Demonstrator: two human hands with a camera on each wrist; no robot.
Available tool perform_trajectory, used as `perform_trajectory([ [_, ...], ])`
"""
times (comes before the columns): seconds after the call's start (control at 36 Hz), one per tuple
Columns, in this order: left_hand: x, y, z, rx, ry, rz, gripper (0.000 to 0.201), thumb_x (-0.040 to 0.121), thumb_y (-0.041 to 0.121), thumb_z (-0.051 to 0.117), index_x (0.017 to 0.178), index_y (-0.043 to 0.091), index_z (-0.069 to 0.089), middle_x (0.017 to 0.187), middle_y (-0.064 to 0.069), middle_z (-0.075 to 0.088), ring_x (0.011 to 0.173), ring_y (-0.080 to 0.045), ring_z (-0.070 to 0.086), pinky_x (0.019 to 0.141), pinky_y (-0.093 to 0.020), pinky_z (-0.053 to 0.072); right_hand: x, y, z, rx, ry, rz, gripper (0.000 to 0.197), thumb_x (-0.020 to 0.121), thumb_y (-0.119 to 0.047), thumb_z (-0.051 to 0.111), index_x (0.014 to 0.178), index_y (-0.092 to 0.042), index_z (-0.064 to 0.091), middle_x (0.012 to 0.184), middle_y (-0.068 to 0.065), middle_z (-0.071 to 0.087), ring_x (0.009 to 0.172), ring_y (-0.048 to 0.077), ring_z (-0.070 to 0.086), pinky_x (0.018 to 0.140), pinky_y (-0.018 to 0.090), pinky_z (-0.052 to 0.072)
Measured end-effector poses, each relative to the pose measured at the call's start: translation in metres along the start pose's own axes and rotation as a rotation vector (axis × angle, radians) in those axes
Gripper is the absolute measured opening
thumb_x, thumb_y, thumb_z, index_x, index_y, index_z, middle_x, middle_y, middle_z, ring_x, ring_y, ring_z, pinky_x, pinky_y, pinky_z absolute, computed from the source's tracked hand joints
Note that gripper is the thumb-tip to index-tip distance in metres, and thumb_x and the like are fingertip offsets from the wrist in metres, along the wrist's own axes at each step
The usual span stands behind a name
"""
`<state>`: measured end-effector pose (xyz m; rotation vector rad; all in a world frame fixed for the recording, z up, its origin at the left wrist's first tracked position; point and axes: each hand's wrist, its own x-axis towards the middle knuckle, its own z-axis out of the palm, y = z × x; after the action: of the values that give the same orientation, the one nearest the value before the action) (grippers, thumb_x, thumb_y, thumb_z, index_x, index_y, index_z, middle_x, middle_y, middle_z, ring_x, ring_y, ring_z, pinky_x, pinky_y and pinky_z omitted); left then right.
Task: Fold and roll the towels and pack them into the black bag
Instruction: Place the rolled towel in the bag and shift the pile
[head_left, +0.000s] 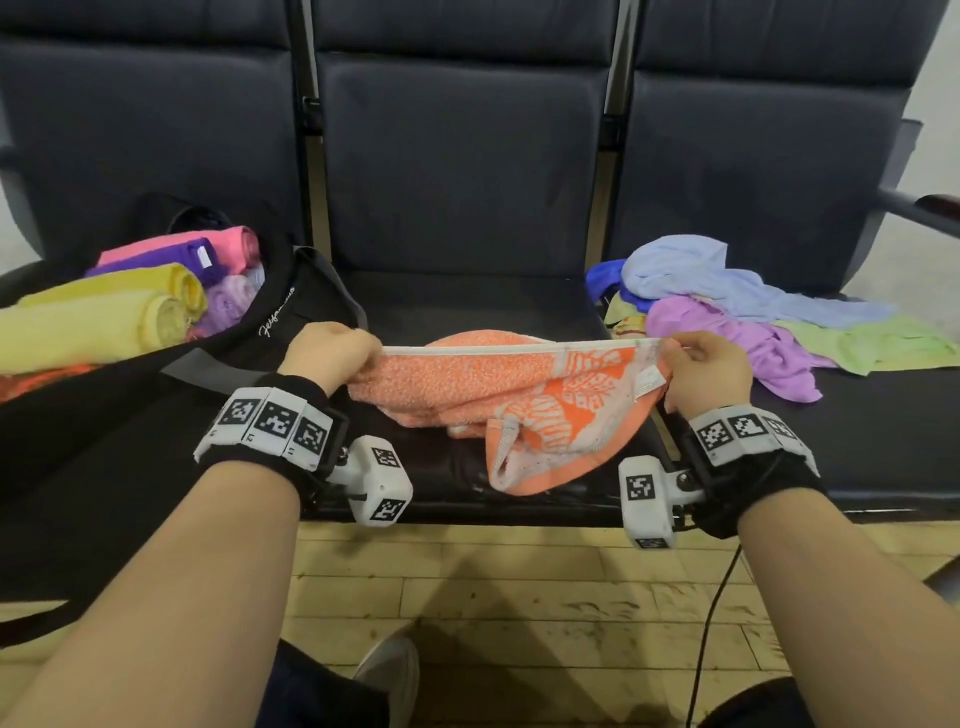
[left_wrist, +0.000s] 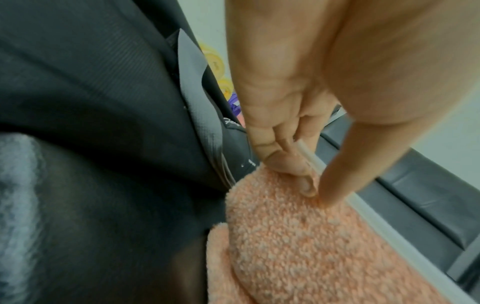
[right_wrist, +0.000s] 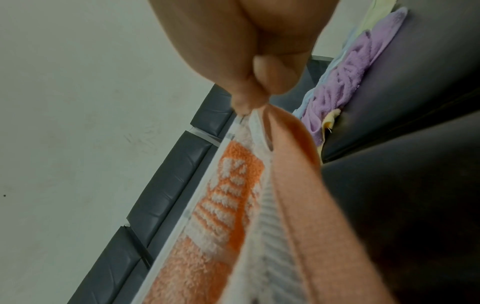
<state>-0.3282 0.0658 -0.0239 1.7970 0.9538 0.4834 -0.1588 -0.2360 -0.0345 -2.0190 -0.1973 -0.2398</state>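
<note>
An orange and white patterned towel (head_left: 498, 395) is stretched over the middle seat, its white top hem pulled taut between my hands. My left hand (head_left: 332, 353) pinches the left corner, seen close in the left wrist view with the left hand (left_wrist: 293, 164) on the fuzzy orange towel (left_wrist: 311, 246). My right hand (head_left: 701, 364) pinches the right corner; in the right wrist view the right hand (right_wrist: 249, 98) clamps the towel (right_wrist: 246, 205) at its hem. The black bag (head_left: 270, 332) lies on the left seat, open, with rolled yellow, purple and pink towels (head_left: 156, 291) inside.
A loose pile of towels (head_left: 737, 306), light blue, lilac, green and yellow, lies on the right seat (head_left: 883, 415). Dark seat backs (head_left: 467, 156) rise behind. Below the seat edge is wooden floor (head_left: 519, 597), my shoe and a black cable (head_left: 711, 623).
</note>
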Motion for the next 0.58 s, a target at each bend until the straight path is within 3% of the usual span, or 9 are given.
perform_trajectory([
  [0.06, -0.004, 0.000, -0.001, 0.099, -0.030, 0.062, 0.015, 0.062, 0.011, 0.075, 0.073, 0.012, 0.066, 0.081, -0.011, 0.069, 0.086, -0.028, 0.068, 0.088, -0.041, 0.055, 0.001, 0.001, -0.001, 0.002, 0.008, 0.011, 0.016, 0.094, -0.020, 0.055, 0.104, -0.013, 0.065, 0.085, 0.014, 0.070, 0.054, 0.019, 0.060, 0.050, 0.023, 0.050],
  [0.08, -0.006, -0.002, 0.000, 0.141, -0.040, 0.085, 0.016, 0.065, 0.010, 0.078, 0.073, 0.015, 0.065, 0.082, -0.010, 0.069, 0.086, -0.026, 0.067, 0.087, -0.040, 0.055, 0.001, 0.000, -0.002, 0.008, 0.011, 0.018, 0.015, 0.094, -0.019, 0.054, 0.102, -0.012, 0.063, 0.079, 0.013, 0.068, 0.051, 0.017, 0.061, 0.049, 0.021, 0.050],
  [0.17, -0.008, -0.002, -0.002, 0.152, -0.027, 0.176, 0.014, 0.075, 0.007, 0.076, 0.076, 0.014, 0.064, 0.075, -0.009, 0.067, 0.072, -0.023, 0.065, 0.083, -0.040, 0.056, -0.002, -0.005, -0.004, 0.059, -0.010, 0.028, 0.010, 0.097, -0.018, 0.052, 0.100, -0.011, 0.057, 0.071, 0.004, 0.064, 0.056, 0.018, 0.065, 0.066, 0.033, 0.058],
  [0.28, -0.008, 0.004, -0.010, 0.097, 0.074, 0.211, 0.011, 0.084, 0.016, 0.072, 0.084, 0.010, 0.062, 0.077, -0.012, 0.063, 0.053, -0.019, 0.061, 0.048, -0.025, 0.053, -0.002, -0.014, -0.005, 0.178, -0.018, 0.031, 0.003, 0.092, -0.017, 0.055, 0.091, -0.015, 0.056, 0.091, 0.009, 0.067, 0.084, 0.032, 0.070, 0.076, 0.044, 0.059],
  [0.33, -0.006, 0.009, -0.011, -0.019, 0.120, 0.236, 0.015, 0.083, 0.021, 0.070, 0.082, 0.012, 0.058, 0.088, -0.018, 0.067, 0.071, -0.028, 0.069, 0.065, -0.037, 0.060, 0.001, -0.020, -0.005, 0.128, 0.018, -0.063, 0.004, 0.088, -0.028, 0.052, 0.087, -0.024, 0.052, 0.094, 0.008, 0.067, 0.091, 0.031, 0.067, 0.085, 0.049, 0.054],
  [0.39, -0.010, 0.018, -0.010, -0.076, 0.186, 0.306, 0.013, 0.083, 0.025, 0.066, 0.082, 0.019, 0.054, 0.095, -0.015, 0.067, 0.091, -0.032, 0.066, 0.084, -0.048, 0.055, -0.002, -0.035, -0.007, 0.144, 0.092, -0.150, 0.009, 0.095, -0.029, 0.048, 0.096, -0.020, 0.050, 0.102, 0.003, 0.064, 0.096, 0.020, 0.061, 0.089, 0.034, 0.048],
  [0.47, -0.031, 0.045, -0.007, -0.256, 0.323, 0.548, 0.008, 0.091, 0.017, 0.058, 0.092, 0.022, 0.051, 0.102, -0.004, 0.062, 0.094, -0.014, 0.060, 0.089, -0.030, 0.049, -0.007, -0.059, -0.012, 0.260, 0.227, -0.355, 0.022, 0.103, -0.023, 0.041, 0.114, -0.005, 0.045, 0.127, -0.001, 0.055, 0.109, 0.007, 0.051, 0.085, 0.008, 0.037],
  [0.53, -0.046, 0.064, -0.005, -0.439, 0.381, 0.733, 0.014, 0.094, 0.013, 0.054, 0.096, 0.025, 0.048, 0.109, 0.004, 0.059, 0.100, -0.005, 0.059, 0.092, -0.021, 0.045, -0.009, -0.072, -0.016, 0.347, 0.299, -0.474, 0.014, 0.104, -0.021, 0.035, 0.112, -0.011, 0.041, 0.145, 0.004, 0.043, 0.126, 0.007, 0.045, 0.096, 0.003, 0.032],
  [0.58, -0.052, 0.073, -0.004, -0.533, 0.389, 0.828, 0.019, 0.096, 0.013, 0.050, 0.100, 0.030, 0.045, 0.117, 0.010, 0.056, 0.111, -0.006, 0.058, 0.096, -0.022, 0.044, -0.009, -0.080, -0.016, 0.378, 0.338, -0.537, 0.006, 0.104, -0.018, 0.032, 0.103, -0.023, 0.036, 0.150, 0.010, 0.037, 0.132, 0.011, 0.042, 0.099, 0.005, 0.032],
])
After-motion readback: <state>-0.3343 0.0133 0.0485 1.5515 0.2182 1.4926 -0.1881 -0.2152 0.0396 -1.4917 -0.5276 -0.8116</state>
